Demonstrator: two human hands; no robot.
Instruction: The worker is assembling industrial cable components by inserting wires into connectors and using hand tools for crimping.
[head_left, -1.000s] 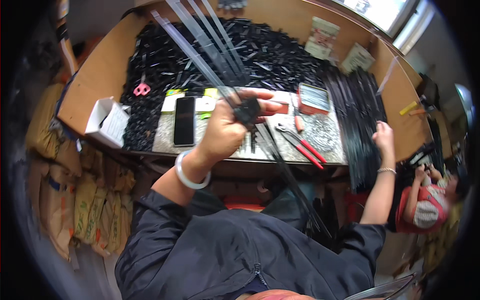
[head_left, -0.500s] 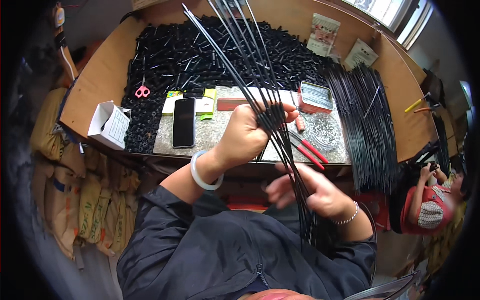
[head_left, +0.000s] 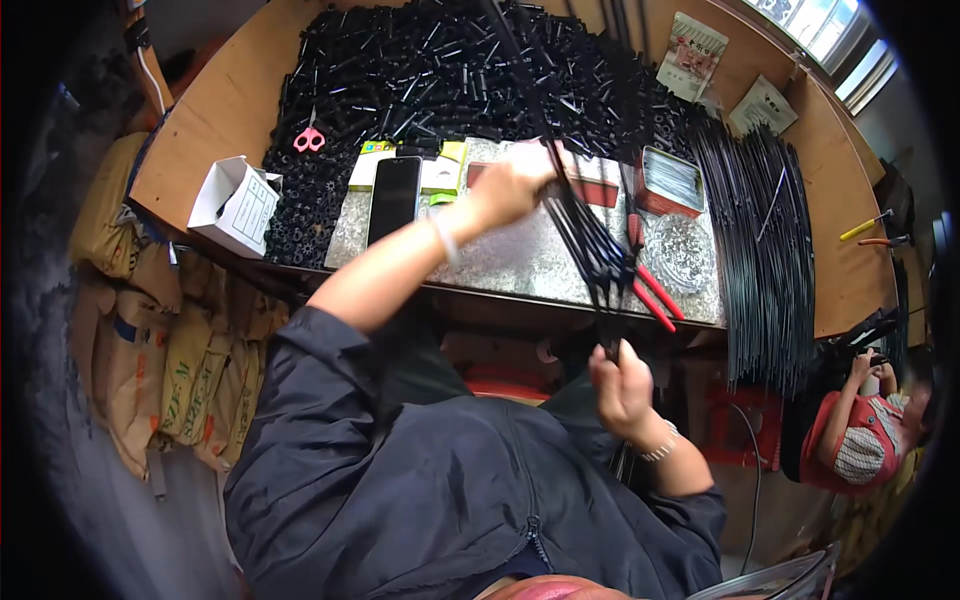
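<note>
Fingers of both my hands are at one bundle of black rods (head_left: 572, 222), which slants down and rightward across the bench (head_left: 490, 275). Going across from the left, the white box (head_left: 240, 207) stands near the bench's corner, the pink scissors (head_left: 309, 140) lie on the heap of short black pieces (head_left: 430, 75), and the dark phone (head_left: 394, 193) rests just beyond my left forearm. My left hand (head_left: 512, 188) is curled at the rods, but so blurred that I can't tell whether it grips them or lets them slide. Half a second ago it was clenched right at the dark cluster (head_left: 606, 268) on the bundle; now that cluster hangs clear below it, between my two hands. My right hand (head_left: 625, 385), loose and blurred then, now has fingers and thumb clenched round the rods low down, in front of the bench edge. To me that means the bundle is likely steadied from below, so my left needn't carry it alone. Just right of the cluster are the red-handled pliers (head_left: 656, 298); beyond come the red tin (head_left: 667, 208) and the stacked rods (head_left: 760, 270), where my right hand was a second ago.
</note>
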